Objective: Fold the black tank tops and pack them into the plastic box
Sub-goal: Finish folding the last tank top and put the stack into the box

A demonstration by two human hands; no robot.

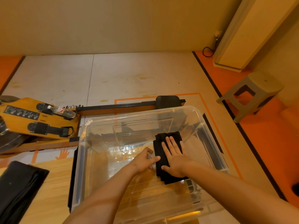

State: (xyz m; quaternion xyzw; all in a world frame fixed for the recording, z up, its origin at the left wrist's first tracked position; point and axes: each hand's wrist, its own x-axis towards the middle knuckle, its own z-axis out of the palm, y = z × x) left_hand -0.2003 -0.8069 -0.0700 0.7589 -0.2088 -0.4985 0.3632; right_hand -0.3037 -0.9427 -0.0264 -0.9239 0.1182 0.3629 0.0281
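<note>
Pale floor [129,75]. In plastic box [80,143], three o'clock: right hand [174,159] flat on tank top [174,135]; left hand [143,161], grip unclear. Press evenly.

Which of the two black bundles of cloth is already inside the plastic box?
The folded black tank top under the right hand, at the plastic box's right side; the other black bundle lies outside, left of it.

You face a beige wall [113,21] at 12 o'clock. A pale floor mat [129,75] lies bordered by orange floor [267,126]. A wooden rowing machine [24,117] sits at 9 o'clock and a grey plastic stool [255,92] at 3 o'clock.
</note>
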